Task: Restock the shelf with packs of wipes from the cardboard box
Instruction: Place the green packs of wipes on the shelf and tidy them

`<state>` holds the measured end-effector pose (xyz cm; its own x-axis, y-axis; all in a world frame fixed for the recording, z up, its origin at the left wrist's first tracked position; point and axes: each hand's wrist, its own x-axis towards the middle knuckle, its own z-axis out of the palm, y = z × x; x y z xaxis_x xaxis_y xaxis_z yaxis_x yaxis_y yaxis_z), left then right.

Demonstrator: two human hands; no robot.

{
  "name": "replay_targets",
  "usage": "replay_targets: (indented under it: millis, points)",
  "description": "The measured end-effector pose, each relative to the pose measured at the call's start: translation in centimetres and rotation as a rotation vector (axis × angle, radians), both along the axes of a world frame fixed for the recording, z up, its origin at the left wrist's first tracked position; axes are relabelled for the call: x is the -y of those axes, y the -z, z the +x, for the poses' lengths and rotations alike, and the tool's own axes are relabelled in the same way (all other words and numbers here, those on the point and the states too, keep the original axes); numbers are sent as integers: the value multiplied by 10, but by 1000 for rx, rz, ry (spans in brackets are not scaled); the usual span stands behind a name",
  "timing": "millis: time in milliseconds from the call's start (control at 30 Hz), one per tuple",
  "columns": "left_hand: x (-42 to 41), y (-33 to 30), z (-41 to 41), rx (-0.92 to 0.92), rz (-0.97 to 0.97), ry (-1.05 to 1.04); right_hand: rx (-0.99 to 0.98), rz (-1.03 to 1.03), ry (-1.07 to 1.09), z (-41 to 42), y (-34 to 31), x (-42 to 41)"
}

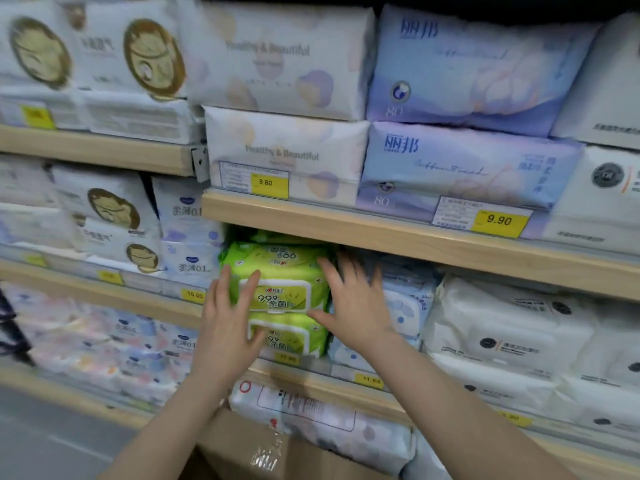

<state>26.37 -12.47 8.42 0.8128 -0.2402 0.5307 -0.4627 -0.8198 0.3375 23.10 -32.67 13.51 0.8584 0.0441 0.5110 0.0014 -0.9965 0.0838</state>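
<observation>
2 green packs (277, 296) sat stacked on the shelf (311, 379); left hand (225, 327) and right hand (353, 303), fingers apart, pressed them. More likely remained in the box (242, 445).

Light wooden shelves (415, 237) run across a shop wall. Yellow price tags (498, 220) sit on their front edges. Below the shelves, at the left, is grey floor (52, 434).

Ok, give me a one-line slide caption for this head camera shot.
Both hands, left hand and right hand, press a stack of green wipes packs into place on a wooden shelf.
</observation>
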Motion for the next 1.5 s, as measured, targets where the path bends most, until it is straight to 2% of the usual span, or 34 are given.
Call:
replay_targets:
  millis: [133, 300, 533, 867, 967, 1033, 1133, 1200, 1267, 1367, 1500]
  points:
    - [-1, 4, 0, -117, -205, 68, -51, 120, -52, 22, -4, -16]
    - [7, 5, 4, -171, -371, 121, 77, 107, -7, 30, 10, -24]
    - [13, -3, 15, -159, -368, 129, 294, -37, 30, 24, 14, -18]
    - [8, -7, 44, -258, -322, 167, 159, -50, 120, 39, 4, -26]
    - [-5, -9, 41, -288, -350, 239, 151, 14, 108, 35, 6, -39]
    - [-20, -6, 37, -257, -383, 262, 158, 72, -21, 31, 9, -55]
    - [-47, 6, 41, -191, -324, 166, -5, 352, -333, 34, 6, -93]
    - [-63, 15, 51, -160, -253, 89, -157, 560, -427, 45, 0, -119]
    - [-75, 19, 63, -154, -238, 12, -248, 660, -447, 60, -3, -140]
    - [-85, 20, 79, -152, -256, -79, -245, 725, -457, 75, 2, -160]
    - [-100, 19, 92, -104, -266, -100, -301, 782, -341, 85, 23, -174]
